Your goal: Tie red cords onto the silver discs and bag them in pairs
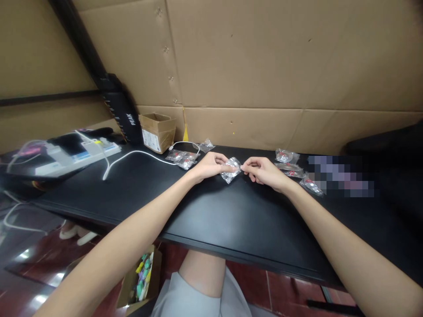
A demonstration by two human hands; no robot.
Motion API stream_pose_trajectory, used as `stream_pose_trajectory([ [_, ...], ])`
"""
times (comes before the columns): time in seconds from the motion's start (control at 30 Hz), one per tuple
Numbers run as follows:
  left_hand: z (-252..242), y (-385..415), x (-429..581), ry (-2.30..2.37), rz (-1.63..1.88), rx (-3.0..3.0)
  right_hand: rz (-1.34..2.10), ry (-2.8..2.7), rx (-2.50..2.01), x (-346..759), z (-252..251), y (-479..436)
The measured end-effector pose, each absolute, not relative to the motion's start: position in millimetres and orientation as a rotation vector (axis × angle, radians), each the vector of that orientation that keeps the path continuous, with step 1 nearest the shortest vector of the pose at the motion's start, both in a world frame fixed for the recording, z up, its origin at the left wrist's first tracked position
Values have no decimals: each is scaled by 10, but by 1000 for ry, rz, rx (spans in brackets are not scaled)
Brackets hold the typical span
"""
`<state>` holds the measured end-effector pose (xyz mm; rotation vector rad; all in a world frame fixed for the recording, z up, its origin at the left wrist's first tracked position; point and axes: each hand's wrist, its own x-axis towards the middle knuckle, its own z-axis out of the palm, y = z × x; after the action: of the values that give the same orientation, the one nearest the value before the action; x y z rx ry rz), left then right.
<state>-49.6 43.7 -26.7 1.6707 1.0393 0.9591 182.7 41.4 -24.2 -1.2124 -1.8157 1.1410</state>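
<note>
Over the middle of the black table (228, 220), my left hand (213, 166) grips a small clear plastic bag (230, 176) with something shiny inside, its contents too small to make out. My right hand (259, 171) is pinched at the bag's right edge, thumb against forefinger. Several similar clear bags with bits of red in them lie to the right, among them one bag (287, 156) near the back and another (312, 185) closer to me. On the left, beyond my left hand, more such bags (181, 156) lie grouped.
A small open cardboard box (158, 132) stands at the back left beside a black post (122, 110). A white cable (139, 152) runs across the left side to a power strip (79, 158). Below the table edge, a carton (143, 277) holds colourful pieces. Cardboard walls (247, 66) close off the back.
</note>
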Motion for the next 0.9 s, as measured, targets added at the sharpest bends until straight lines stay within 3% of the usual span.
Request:
stream_pose_trajectory([
  [0.9,-203,413,-541,900,889,1543,1296,-1857,-976,1833,-185,344],
])
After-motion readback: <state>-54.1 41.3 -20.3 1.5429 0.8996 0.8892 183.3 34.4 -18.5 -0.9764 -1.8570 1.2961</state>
